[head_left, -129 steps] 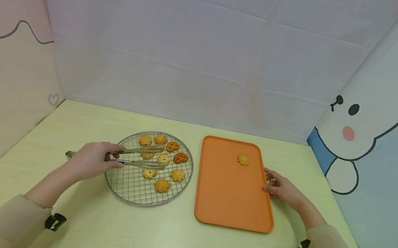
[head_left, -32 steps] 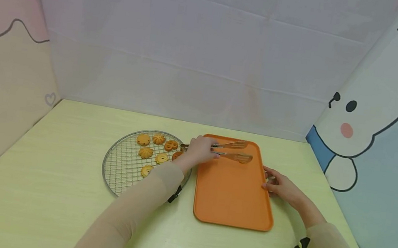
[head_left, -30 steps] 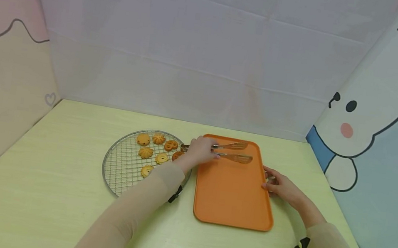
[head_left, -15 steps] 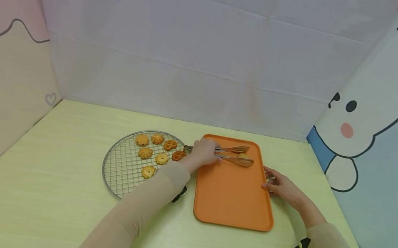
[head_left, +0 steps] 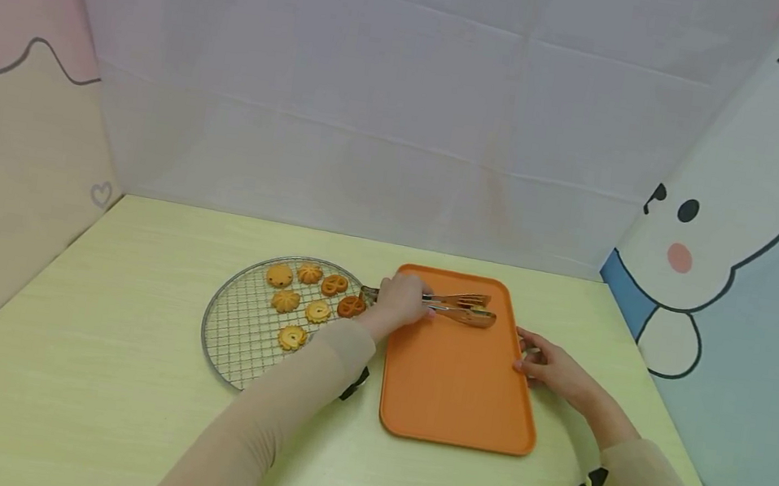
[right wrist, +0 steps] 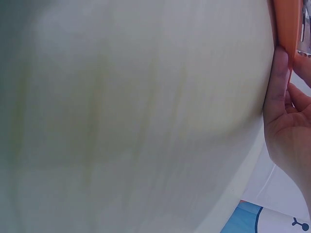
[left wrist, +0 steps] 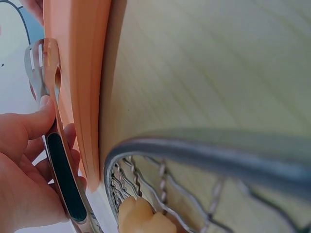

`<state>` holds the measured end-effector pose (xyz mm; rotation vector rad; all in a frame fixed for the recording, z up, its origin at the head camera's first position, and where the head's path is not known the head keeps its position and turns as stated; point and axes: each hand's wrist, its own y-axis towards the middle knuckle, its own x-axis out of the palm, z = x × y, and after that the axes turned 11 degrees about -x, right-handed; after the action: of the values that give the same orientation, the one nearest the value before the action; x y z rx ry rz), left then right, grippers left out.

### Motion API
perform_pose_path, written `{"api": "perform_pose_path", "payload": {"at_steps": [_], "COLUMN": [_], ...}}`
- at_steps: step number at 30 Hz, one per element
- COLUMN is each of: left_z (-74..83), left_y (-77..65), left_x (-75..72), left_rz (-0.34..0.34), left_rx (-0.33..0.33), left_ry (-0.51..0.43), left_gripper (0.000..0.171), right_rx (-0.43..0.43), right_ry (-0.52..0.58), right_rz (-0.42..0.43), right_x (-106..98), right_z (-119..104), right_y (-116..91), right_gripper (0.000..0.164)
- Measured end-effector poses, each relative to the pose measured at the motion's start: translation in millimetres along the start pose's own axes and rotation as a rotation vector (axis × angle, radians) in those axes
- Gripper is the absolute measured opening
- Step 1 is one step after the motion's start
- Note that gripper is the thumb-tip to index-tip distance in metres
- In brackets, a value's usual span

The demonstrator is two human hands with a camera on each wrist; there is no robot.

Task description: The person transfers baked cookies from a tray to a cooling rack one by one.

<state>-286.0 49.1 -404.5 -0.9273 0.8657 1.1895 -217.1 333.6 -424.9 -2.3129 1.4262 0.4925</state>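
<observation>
My left hand (head_left: 403,298) holds metal tongs (head_left: 477,318) by their dark-gripped handles, over the far part of an orange tray (head_left: 458,392). The slotted tongs tips stand close together; the cookie seen on the tray earlier is hidden behind them. In the left wrist view, the thumb and fingers wrap the tongs (left wrist: 67,177) beside the tray's side wall (left wrist: 87,87). My right hand (head_left: 553,370) grips the tray's right edge. In the right wrist view, the fingers of that hand (right wrist: 291,131) lie along the tray's rim (right wrist: 286,24).
Left of the tray lies a round wire rack (head_left: 235,346) with several cookies, among them a pretzel-shaped one (head_left: 351,306) and a flower-shaped one (head_left: 286,301). My left sleeve (head_left: 287,402) crosses over the rack's near right part. A pale wall (head_left: 377,110) closes off the table's back.
My left hand has carried the tongs from over the rack to the right, over the tray. The tongs tips have since drawn together around the cookie's place. My right hand stays at the tray edge.
</observation>
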Motion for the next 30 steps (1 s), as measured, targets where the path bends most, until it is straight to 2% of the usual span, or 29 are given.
{"api": "perform_pose_path", "payload": {"at_steps": [12,18,25,30], "left_z": [1.6,0.1,-2.2,-3.2], "left_y": [-1.1,-1.6,-2.9,-6.5], "left_x": [-3.6,-7.6,-15.8,-22.8], "left_rz": [-0.007,-0.011,-0.020,-0.023], "left_rx": [-0.014,-0.023,-0.025,-0.009], "left_ry": [0.010,0.024,-0.029,-0.026], "left_gripper": [0.040,0.041,0.041,0.044], "right_rx": [0.022,0.006,0.001,0.011], "right_ry": [0.008,0.016,0.017,0.007], "right_rz": [0.004,0.002,-0.002,0.001], "right_x": [0,0,0,0], "right_z": [2,2,0,1], "right_y": [2,2,2,3], "right_gripper": [0.068,0.068,0.068,0.068]}}
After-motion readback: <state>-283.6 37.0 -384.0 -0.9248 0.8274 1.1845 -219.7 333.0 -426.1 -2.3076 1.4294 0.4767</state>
